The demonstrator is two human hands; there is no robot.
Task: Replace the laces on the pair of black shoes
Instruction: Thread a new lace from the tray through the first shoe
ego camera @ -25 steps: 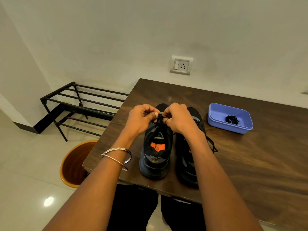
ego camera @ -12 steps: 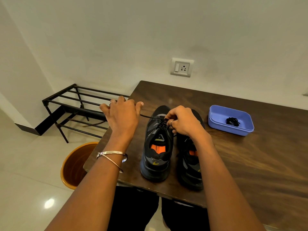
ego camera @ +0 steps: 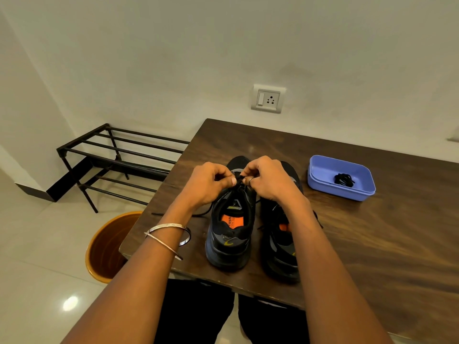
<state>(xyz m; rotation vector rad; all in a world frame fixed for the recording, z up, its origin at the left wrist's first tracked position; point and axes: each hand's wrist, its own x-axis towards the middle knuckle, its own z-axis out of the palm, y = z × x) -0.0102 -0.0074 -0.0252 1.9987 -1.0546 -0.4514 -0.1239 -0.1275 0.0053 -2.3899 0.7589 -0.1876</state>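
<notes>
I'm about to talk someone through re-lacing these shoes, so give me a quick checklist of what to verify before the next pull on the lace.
1. Left hand pinches the lace: ok.
2. Right hand pinches the lace: ok.
3. Left shoe stands flat on the table: ok.
4. Lace through the correct eyelet: cannot tell, fingers hide it.
5. Loose lace end trails off the table's edge: not ok, may snag.
6. Spare lace in the blue tray: ok.

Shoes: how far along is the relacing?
Done: hard to tell; no shoe shows a finished lace. In hand: both hands, left and right, pinch the lace on the left shoe; one end trails onto the table. Left: the right shoe; another lace bundle waits in the blue tray.
</notes>
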